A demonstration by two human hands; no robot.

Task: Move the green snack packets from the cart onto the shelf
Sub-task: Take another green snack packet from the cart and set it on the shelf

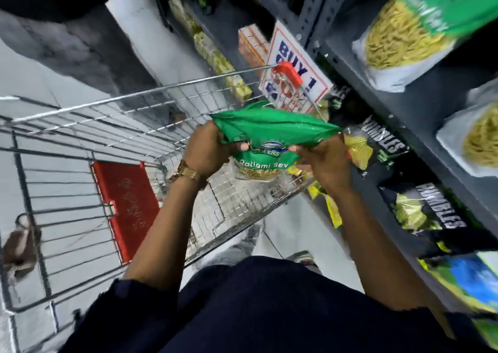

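Green snack packet [272,137], printed "Ratlami Sev", held up over the right-hand end of the cart, between cart and shelf, gripped by both hands at once.

Largest first: grey metal shelf [420,110] running down the right side, tilted in view. On its upper level, more green snack packets [420,26] with clear windows showing yellow strands, one at top right and another [477,139] at the right edge. On the level below, black chip bags [382,145] lettered in white, standing side by side, with a blue and yellow bag [469,280] nearer the bottom right corner.

Wire cart [80,142] filling the left and centre, silver mesh, red flap [126,209] lying inside near its handle end, red corner guard [288,73] at the far rim. Just behind that corner, a white sign [296,64] reading "BUY 1" in blue, leaning against the shelf post.

Dark sleeves and dark torso across the bottom of the view, pale floor [32,83] beyond the cart.

Left hand [207,150] clenched on the packet's left edge, fingers wrapped over the crumpled green top, gold watch [186,173] on the wrist. Right hand [323,164] clamped on the packet's right edge, thumb on the front face. Packet's top seam bunched and stretched between the two grips, lower window showing yellow sev, hanging just above the cart's mesh.
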